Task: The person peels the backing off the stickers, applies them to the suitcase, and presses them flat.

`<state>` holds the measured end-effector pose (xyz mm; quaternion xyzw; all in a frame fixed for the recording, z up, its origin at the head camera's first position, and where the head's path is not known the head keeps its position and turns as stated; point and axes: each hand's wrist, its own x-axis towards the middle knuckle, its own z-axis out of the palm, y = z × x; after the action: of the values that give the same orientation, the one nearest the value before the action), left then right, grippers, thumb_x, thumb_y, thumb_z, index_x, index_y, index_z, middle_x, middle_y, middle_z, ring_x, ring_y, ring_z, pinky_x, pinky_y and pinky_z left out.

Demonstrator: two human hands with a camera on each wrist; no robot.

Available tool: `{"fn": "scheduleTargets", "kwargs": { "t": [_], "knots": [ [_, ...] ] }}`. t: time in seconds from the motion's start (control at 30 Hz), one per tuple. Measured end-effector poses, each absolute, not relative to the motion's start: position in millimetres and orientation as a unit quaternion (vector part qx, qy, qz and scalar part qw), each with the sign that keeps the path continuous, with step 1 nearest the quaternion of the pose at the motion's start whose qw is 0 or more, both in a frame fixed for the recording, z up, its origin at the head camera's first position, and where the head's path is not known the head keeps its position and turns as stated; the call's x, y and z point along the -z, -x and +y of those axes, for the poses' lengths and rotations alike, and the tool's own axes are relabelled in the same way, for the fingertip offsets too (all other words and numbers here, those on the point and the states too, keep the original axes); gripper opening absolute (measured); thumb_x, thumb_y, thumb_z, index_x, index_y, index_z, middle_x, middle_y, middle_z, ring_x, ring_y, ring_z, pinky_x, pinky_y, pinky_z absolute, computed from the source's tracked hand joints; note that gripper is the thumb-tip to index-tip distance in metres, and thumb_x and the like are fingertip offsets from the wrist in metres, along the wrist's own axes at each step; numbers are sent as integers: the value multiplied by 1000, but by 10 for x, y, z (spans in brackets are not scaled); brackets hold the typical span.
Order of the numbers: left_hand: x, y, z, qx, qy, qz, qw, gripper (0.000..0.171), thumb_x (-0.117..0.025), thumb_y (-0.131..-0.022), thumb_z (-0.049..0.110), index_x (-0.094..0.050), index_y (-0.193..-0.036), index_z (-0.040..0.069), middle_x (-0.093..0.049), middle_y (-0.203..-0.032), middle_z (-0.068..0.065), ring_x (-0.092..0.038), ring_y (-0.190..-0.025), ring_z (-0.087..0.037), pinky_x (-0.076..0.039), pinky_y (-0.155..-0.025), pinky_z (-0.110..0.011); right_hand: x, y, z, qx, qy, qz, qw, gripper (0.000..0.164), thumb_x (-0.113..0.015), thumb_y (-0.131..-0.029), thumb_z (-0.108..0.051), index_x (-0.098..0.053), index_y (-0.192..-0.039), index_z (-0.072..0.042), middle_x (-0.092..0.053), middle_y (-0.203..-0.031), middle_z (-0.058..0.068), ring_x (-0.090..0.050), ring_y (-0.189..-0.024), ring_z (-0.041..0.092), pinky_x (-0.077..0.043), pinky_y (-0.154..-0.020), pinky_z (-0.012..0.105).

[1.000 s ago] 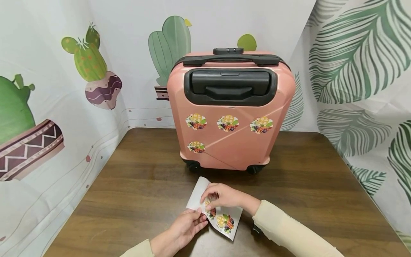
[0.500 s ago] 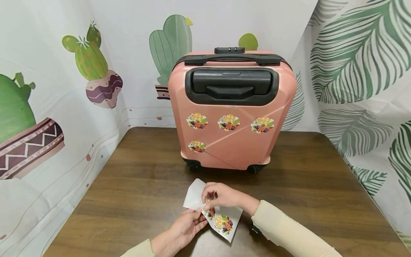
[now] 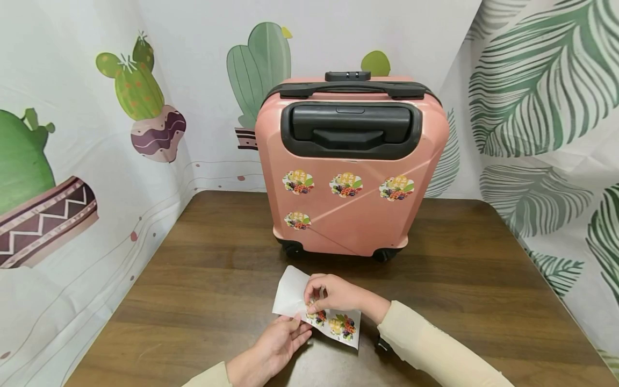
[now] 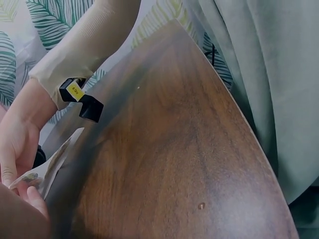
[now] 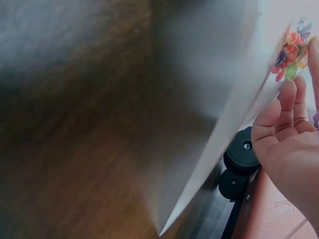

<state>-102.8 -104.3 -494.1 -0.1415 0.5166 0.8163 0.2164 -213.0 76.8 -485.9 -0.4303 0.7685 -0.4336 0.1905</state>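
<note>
A white sticker sheet with two fruit stickers is held above the near part of the table. My left hand pinches the sheet's near edge between thumb and fingers. Over the sheet, my right hand has its thumb and forefinger brought together at the edge of one fruit sticker, partly covering it. The other fruit sticker lies to its right on the sheet. In the right wrist view, the curled fingertips of the right hand are right at the colourful fruit print.
A pink suitcase stands at the back of the brown wooden table, with several fruit stickers on its front. A black wrist camera is on the right sleeve. Printed cloth hangs behind, and a grey-green curtain beside the table.
The sheet has turned in the left hand: its far end has swung left and its right corner has risen. Both hands stay nearly in place, the right still at the same sticker.
</note>
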Motion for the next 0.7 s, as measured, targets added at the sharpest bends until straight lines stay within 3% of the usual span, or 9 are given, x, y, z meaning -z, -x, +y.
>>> {"fn": "scheduleTargets", "kwargs": {
  "t": [0.17, 0.33, 0.57, 0.7],
  "knots": [
    [4949, 1029, -1041, -819, 143, 516, 207, 38, -38, -110, 8, -30, -137, -17, -70, -116, -11, -67, -100, -7, -55, -102, -31, 4851, 2139, 765, 428, 426, 775, 187, 11, -78, -89, -12, -70, -89, -6, -65, -95, 9, -51, -83, -5, -48, -76, 17],
    [4967, 1005, -1019, -819, 151, 512, 210, 44, -40, -109, 11, -28, -139, -19, -63, -131, -28, -68, -111, -16, -54, -106, -34, 4853, 2163, 760, 419, 437, 775, 181, 6, -73, -92, -8, -71, -88, -4, -67, -98, 11, -51, -88, -4, -48, -80, 18],
    [4995, 985, -975, -825, 157, 496, 222, 48, -47, -107, 20, -37, -138, -14, -70, -120, -12, -68, -109, -14, -56, -99, -29, 4868, 2159, 760, 403, 442, 777, 194, 5, -72, -92, -5, -73, -87, -5, -70, -98, 10, -52, -88, -6, -49, -81, 17],
    [4998, 1002, -953, -825, 159, 493, 228, 49, -46, -108, 20, -37, -139, -16, -69, -120, -14, -68, -108, -15, -56, -100, -30, 4855, 2142, 765, 403, 440, 776, 204, 4, -72, -93, -5, -73, -89, -5, -70, -99, 10, -52, -87, -7, -49, -82, 17]
  ]
}}
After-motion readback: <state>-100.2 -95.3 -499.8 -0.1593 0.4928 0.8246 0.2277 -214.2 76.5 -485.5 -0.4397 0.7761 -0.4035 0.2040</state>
